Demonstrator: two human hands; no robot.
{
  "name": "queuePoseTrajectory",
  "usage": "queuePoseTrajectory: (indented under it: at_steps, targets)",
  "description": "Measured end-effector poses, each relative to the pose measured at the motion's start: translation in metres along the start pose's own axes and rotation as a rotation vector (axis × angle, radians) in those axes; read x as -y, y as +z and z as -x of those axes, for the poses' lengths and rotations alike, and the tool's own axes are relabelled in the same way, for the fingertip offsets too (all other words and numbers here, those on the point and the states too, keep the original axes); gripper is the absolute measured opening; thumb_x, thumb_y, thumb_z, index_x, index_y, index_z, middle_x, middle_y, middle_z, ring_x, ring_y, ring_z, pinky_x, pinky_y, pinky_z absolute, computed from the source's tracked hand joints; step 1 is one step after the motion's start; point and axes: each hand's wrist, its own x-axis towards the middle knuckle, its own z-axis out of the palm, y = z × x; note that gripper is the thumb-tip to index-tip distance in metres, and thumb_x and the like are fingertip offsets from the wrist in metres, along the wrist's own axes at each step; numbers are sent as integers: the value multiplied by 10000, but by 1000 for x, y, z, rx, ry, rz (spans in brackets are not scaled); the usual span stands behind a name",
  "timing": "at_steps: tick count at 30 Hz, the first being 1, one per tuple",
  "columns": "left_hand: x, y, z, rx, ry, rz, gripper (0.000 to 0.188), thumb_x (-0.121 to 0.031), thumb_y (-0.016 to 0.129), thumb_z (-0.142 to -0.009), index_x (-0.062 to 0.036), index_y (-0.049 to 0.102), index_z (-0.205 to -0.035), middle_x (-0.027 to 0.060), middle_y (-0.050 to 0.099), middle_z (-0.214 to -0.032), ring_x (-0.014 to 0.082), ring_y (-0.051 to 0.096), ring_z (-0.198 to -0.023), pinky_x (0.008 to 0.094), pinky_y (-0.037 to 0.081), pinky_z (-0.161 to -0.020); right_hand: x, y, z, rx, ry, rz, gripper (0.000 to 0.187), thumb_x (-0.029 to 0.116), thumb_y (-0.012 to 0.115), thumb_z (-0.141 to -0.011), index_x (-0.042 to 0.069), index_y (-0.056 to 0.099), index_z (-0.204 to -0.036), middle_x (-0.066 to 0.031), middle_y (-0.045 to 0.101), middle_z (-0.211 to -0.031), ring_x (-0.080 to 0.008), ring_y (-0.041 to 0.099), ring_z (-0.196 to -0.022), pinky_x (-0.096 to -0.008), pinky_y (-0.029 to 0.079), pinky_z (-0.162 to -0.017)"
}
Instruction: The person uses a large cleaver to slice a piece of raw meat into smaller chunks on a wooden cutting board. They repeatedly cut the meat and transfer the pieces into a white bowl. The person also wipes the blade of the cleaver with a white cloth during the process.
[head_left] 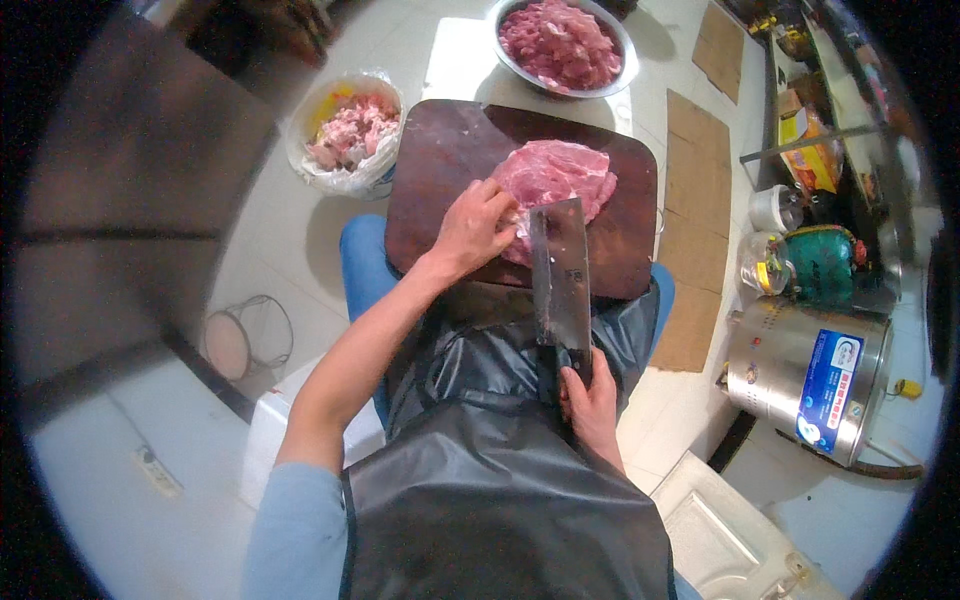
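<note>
A large slab of raw pink meat (565, 172) lies on a dark brown cutting board (440, 150) before my knees. My left hand (478, 225) is closed on the slab's near left edge, with fingertips pinching pale, fatty tissue. In my right hand (592, 402), the fingers are wrapped round the dark handle of a cleaver (562, 275). Its broad steel blade points away from me, with the tip over the near part of the meat, close beside my left fingers. Whether the edge touches the meat cannot be made out.
Beyond the board stands a metal bowl (632, 68) heaped with cut meat. A plastic-lined bucket (300, 160) of pale trimmings is at left. Cardboard (697, 235) lies on the floor at right, near a large steel pot (775, 375). A black apron (500, 500) covers my lap.
</note>
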Motion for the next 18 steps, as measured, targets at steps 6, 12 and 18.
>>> queuePoseTrajectory:
  at_steps: [6,12,18]
  targets:
    - [17,7,-9,135,87,-108,276,-127,777,-777,-48,632,-998,136,614,-951,389,619,-925,492,523,-797,-8,-6,-1,24,-13,-75,365,107,660,-1017,19,545,-1351,-30,636,-774,-118,587,-627,-291,476,-568]
    - [25,-12,8,68,-26,-38,197,-91,753,-806,-23,653,-962,161,642,-885,373,668,-836,460,547,-736,-10,-10,-4,62,-102,25,333,113,666,-1015,6,553,-1310,-56,653,-768,-125,602,-624,-313,479,-571]
    - [22,-19,6,18,-85,30,131,-77,734,-830,-1,649,-894,170,652,-834,348,673,-745,429,548,-679,1,4,-15,97,-161,0,345,124,667,-1019,2,553,-1321,-76,656,-776,-144,607,-637,-321,484,-591]
